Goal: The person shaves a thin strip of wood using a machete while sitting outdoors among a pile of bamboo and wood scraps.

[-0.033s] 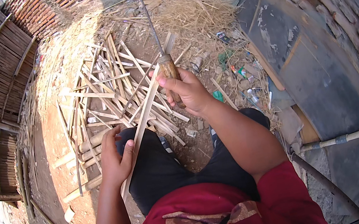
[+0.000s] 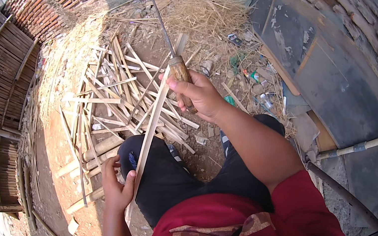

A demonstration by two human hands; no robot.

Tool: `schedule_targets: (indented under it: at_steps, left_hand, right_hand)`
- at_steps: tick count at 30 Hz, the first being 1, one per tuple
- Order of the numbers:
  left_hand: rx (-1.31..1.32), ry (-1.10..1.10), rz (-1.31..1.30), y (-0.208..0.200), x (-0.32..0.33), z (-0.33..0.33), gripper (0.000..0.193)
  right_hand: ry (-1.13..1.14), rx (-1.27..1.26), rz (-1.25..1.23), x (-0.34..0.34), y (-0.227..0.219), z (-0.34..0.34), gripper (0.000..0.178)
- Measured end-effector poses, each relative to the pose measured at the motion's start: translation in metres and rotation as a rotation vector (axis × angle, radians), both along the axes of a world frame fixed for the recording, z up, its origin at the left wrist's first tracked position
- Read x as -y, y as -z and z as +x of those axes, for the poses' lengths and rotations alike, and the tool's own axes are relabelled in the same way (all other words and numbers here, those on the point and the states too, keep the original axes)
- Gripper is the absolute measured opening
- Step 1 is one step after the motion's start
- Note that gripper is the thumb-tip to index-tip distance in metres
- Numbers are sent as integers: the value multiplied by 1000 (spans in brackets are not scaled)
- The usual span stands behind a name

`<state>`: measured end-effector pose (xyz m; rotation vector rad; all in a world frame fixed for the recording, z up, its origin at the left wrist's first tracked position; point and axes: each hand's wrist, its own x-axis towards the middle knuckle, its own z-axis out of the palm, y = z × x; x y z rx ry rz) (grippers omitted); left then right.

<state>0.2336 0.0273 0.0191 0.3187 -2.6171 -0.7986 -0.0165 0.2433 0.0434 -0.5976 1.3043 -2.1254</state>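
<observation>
My right hand is closed round the wooden handle of a knife with a long, narrow dark blade that points away from me. The same hand pinches a pale bamboo strip under its thumb, beside the handle. This strip slants down across my left thigh toward my left side. My left hand is open by the strip's lower part, thumb apart from the fingers. Its thumb tip is close to the strip; whether they touch I cannot tell.
Beyond my knees lies a loose heap of split bamboo strips. Several thick bamboo poles rest left of my leg. Straw and litter lie farther off. Dark panels stand on the right, a bamboo-slat structure on the left.
My left hand has slid slightly down along the strip, toward me. My right hand, with the knife and strip, has shifted a little to the right.
</observation>
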Motion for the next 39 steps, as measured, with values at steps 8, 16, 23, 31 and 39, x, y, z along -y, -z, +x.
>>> schedule_targets:
  at_steps: [8,16,23,31,39]
  left_hand:
    - [227,-334,110,102,4,146,36]
    - [83,-314,111,61,17,61,39]
    - [78,-303,163,43,17,-6,46]
    - [122,-205,233,77,24,43,40]
    - [168,-223,228,89,18,71,39]
  right_hand:
    - [14,59,-92,-14,-13,-13,46]
    - [73,-330,479,-77,-56,-37,39]
    - [306,-947,863,-70,-35,-41,51]
    - [99,-1386,940,-71,7,-48,34]
    - [457,-1165,1056,-85,-5,-61,34]
